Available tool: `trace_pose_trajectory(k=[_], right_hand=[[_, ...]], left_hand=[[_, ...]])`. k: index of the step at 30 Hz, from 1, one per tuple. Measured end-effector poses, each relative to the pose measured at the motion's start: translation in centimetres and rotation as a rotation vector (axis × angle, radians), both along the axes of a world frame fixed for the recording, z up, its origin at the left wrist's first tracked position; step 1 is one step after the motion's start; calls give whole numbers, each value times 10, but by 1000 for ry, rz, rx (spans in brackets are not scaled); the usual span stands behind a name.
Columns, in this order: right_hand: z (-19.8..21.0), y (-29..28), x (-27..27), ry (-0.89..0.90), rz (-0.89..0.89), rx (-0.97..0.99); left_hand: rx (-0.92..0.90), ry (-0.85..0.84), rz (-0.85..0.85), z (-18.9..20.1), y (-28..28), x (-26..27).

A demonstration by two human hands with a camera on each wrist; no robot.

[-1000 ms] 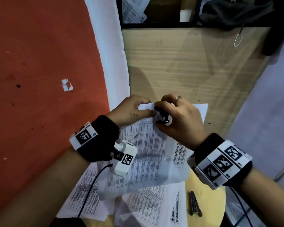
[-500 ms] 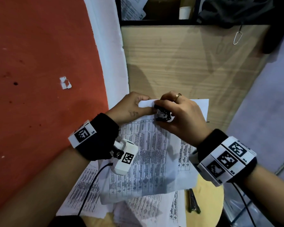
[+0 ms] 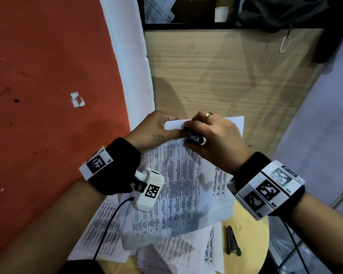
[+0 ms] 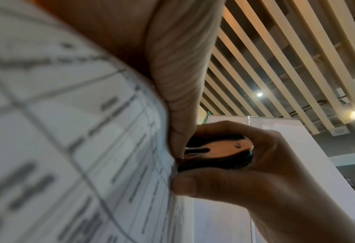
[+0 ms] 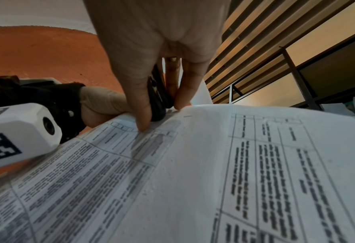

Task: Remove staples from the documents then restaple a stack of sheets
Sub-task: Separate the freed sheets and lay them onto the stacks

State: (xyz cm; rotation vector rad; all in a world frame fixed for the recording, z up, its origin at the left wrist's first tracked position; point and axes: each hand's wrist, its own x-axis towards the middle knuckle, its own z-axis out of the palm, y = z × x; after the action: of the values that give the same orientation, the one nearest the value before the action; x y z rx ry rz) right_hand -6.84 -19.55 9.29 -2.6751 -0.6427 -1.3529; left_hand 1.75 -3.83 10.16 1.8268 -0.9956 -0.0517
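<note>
A stapled document of printed tables is lifted above a small round table. My left hand pinches its top left corner, which is folded back white. My right hand grips a black and chrome staple remover and holds its claws against that corner. In the left wrist view the staple remover sits between the right thumb and fingers, tight against the paper edge. The right wrist view shows the remover pressed onto the document. The staple itself is hidden.
More printed sheets lie on the round wooden table, with a dark metal stapler at its right side. A red wall stands on the left, a wooden cabinet panel straight ahead, and a grey partition on the right.
Both hands and the document's corner have stayed together and shifted slightly up in view. The grip on the paper and on the staple remover is the same.
</note>
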Motion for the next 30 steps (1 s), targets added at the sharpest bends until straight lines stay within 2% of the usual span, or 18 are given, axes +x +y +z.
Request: trace_pose_trajectory(k=[7,16,22,30], right_hand=[[-3,-3,2,35,36,37],[-1,-5,0,76,92,184],[-5,-8,1,152,157,371],[-8,-9,-1,128,243,567]], left_hand=[[4,72,-44,2,1,-1],[-56,204,-104,4,1,-5],[-100,241,-98,0,-1,-7],[-125,256,-124,-1,-2,-9]])
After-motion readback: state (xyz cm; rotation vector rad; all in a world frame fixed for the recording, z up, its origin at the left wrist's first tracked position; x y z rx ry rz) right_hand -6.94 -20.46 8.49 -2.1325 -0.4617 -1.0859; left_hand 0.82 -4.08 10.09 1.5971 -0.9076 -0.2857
